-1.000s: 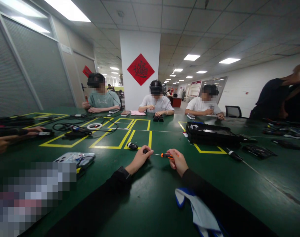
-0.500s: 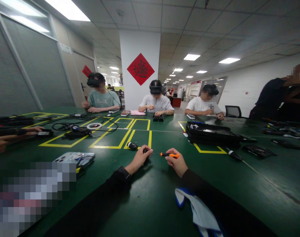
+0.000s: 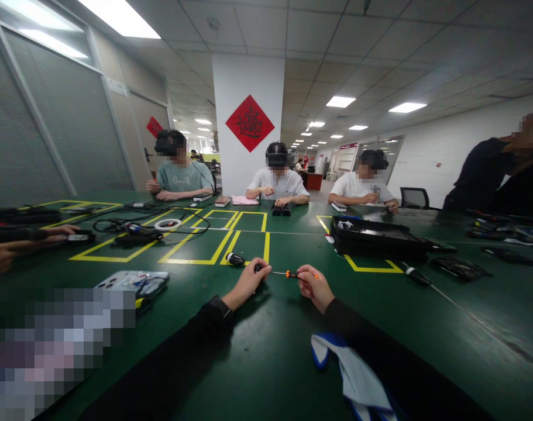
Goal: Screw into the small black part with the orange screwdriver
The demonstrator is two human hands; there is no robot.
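Note:
Near the middle of the green table, my right hand [image 3: 315, 287] is closed round the handle of an orange and black screwdriver [image 3: 294, 275]. Its thin shaft points left. Facing it, my left hand [image 3: 250, 283] pinches a small dark part [image 3: 258, 268], and the screwdriver's tip reaches the fingers there. Whether the tip sits inside the part cannot be made out. A black and white cylindrical thing [image 3: 235, 259] lies just beyond my left hand.
Black trays [image 3: 375, 237] are stacked at the right, with a black-handled tool [image 3: 418, 275] nearby. A blue-white cloth [image 3: 358, 374] lies below my right forearm. Cables [image 3: 138, 228] and a bagged item [image 3: 137, 282] are at the left. Several people sit round the table [image 3: 196, 327].
The fingers of my right hand have shifted round the screwdriver handle, and less orange shows. My left hand stays in place.

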